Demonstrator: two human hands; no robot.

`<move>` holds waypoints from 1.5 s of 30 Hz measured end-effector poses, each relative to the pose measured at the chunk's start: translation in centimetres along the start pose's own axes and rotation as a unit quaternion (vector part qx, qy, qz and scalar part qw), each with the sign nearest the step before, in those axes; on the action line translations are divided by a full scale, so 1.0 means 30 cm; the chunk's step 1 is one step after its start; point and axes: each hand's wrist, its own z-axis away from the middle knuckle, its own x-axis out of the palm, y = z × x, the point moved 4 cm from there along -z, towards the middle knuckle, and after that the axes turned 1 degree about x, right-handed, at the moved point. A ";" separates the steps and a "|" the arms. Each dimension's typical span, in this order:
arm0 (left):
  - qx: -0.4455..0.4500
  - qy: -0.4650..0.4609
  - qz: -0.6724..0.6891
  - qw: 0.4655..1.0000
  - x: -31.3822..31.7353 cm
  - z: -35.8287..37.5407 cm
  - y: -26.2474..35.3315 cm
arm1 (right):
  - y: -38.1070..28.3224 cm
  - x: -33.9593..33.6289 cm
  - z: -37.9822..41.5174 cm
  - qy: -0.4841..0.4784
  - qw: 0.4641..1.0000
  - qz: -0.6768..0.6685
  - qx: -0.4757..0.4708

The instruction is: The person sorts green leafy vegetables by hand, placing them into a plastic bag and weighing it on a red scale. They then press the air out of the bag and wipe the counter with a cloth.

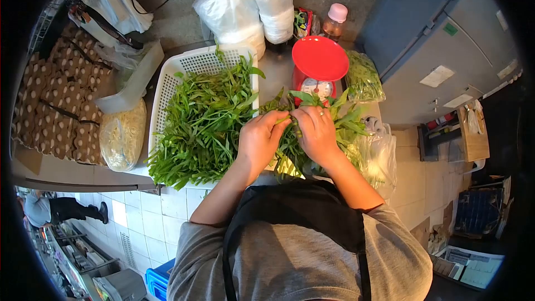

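My left hand [261, 136] and my right hand [315, 134] meet in front of me, fingers closed on the stems of leafy greens [348, 118] with long narrow leaves, like water spinach. The fingertips partly hide the stems. To the left, a white perforated basket [158, 99] holds a big heap of similar greens [209, 114], some hanging over its near rim. More loose greens lie under and around my hands. Just beyond my right hand stands a red kitchen scale [320, 60] with a round pan; leaves cover part of its base.
Rolls of clear plastic bags [234, 14] and a pink-capped bottle [335, 19] stand at the back. Bagged greens [363, 76] and a clear plastic bag [380, 153] lie right. Left are a bag of sprouts [123, 136] and stacked egg trays [56, 95]. Another person [61, 210] is far left.
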 end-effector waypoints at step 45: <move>-0.046 -0.055 -0.015 0.997 0.081 0.055 -0.095 | 0.272 0.014 0.097 0.054 0.846 -0.346 0.402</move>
